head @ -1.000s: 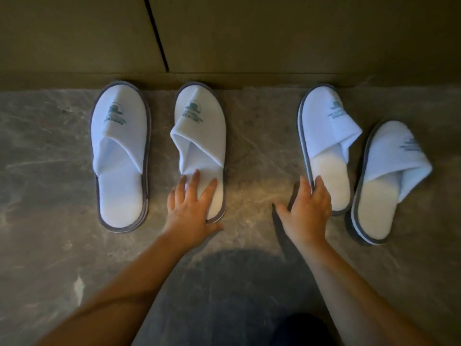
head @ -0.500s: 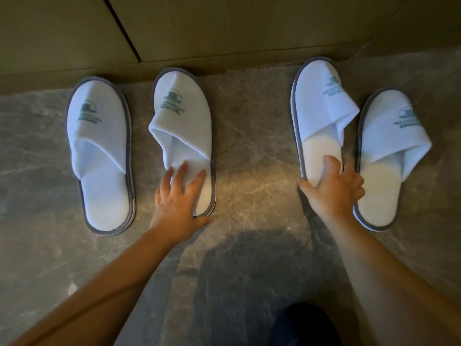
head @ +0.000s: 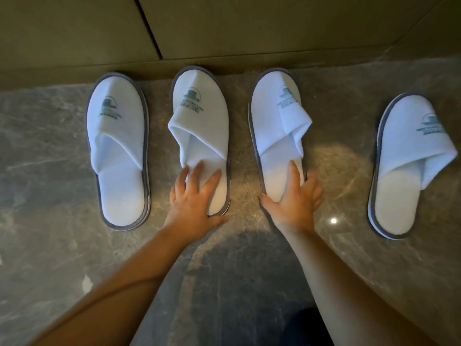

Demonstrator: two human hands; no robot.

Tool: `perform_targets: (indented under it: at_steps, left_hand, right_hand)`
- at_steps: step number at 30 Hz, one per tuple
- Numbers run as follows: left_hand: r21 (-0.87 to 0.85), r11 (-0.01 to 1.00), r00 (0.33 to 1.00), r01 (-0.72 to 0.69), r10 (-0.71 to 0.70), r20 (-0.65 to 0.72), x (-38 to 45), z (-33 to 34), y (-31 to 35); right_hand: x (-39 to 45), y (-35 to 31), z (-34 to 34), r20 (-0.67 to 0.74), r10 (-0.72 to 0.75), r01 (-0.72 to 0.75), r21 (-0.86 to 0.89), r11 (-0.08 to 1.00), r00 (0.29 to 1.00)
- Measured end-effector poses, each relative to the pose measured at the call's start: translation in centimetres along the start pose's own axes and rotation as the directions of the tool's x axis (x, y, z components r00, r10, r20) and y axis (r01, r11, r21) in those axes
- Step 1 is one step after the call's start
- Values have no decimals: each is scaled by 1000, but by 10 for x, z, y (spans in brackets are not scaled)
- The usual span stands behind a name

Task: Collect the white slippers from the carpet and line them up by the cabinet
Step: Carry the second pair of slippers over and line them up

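Note:
Several white slippers with grey soles and green logos lie toes-first against the cabinet [head: 224, 28]. The far-left slipper [head: 117, 136] lies alone. My left hand [head: 192, 203] rests with straight fingers on the heel of the second slipper [head: 199, 116]. Close beside it lies the third slipper [head: 274, 126], its upper folded over to the right. My right hand [head: 294, 203] grips that slipper's heel, thumb on the left edge, index finger on the insole, other fingers curled at the right edge. The far-right slipper [head: 409, 156] sits apart, slightly farther from the cabinet.
The slippers lie on a grey marble floor [head: 50, 245]. The cabinet's olive-brown doors show a dark vertical seam [head: 149, 28]. A dark shape [head: 299, 328] sits at the bottom edge between my forearms. A wide gap of floor separates the third and far-right slippers.
My right hand has slid the third slipper left, away from the far-right slipper and close beside the second one. My left hand has stayed on the second slipper's heel.

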State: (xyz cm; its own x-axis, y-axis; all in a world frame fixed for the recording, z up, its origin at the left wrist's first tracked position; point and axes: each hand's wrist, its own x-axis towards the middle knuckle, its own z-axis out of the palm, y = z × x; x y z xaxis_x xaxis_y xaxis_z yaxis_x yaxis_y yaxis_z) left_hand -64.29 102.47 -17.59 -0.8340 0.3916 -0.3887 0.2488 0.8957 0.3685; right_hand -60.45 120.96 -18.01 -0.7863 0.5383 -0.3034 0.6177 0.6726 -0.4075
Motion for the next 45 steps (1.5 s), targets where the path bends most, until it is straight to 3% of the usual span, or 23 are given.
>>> perform_targets:
  at_steps: [25,31,38,45]
  left_hand:
    - [51,998,999,37,-38,15,1,3,7]
    - [4,1000,999,23,-23,-48,-5,-19,34]
    - [-28,990,988,-140,138,-64,-7,-43,115]
    - [110,990,994,-87,80,70,36,17,137]
  right_hand:
    - [8,3,-2,5,-33,33,-98,995,999]
    - [3,10,-56,43,-114,115,-15,993,993]
    - [-9,59,-155,-107,82,-89,-60,994,991]
    - [22,128,-115,-56,212,-217,-98,971,976]
